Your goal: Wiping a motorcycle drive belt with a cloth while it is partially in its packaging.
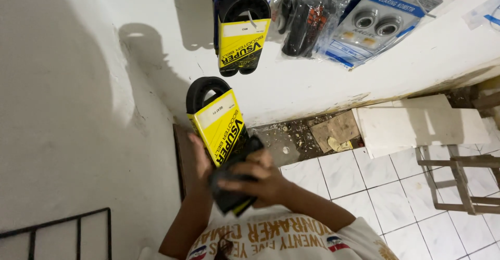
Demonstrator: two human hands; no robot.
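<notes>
Black rubber drive belt in its yellow card sleeve (219,127) sits low against the white wall (78,109), where we clamp both hands on it, left hand (200,158) beneath, right hand (258,182) curled over the lower loop, steadying it below a second hanging belt (240,28).

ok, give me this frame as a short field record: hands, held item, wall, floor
left hand: left hand behind the yellow sleeve of the held belt
right hand: right hand wrapped over the belt's black lower end
held item: black rubber belt in yellow cardboard sleeve, tilted
wall: second sleeved belt hanging; bagged parts beside it
floor: white tiles, white board, wooden frame, debris patch
</notes>
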